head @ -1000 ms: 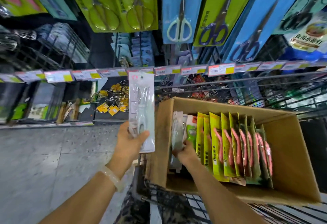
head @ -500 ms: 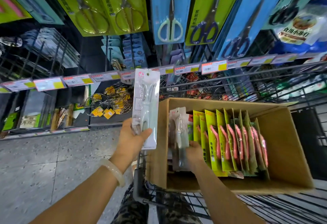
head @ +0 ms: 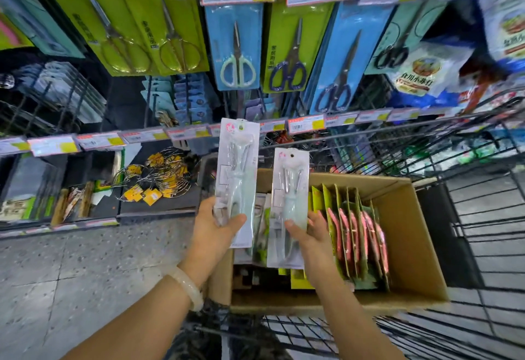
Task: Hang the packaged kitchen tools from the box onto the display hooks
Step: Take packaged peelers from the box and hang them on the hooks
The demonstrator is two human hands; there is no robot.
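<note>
Here the left hand grips the lower end of a pale packet, thumb across its front, holding it upright to the left of the cardboard box. The right hand pinches a second packet of the same kind by its lower half, raised just above the box's left end. The two packets stand side by side, close but apart. More green packets with pink tools stand in a row in the box, which sits in a wire cart.

The step in hand looks like gathering packets before hanging. To do it well, keep each packet upright with its hang-hole at the top, square the two holes together, and slide them onto a free hook. Which hook suits them I cannot tell; the scissors hanging far above fill theirs. Grip low so the top stays free.
</note>
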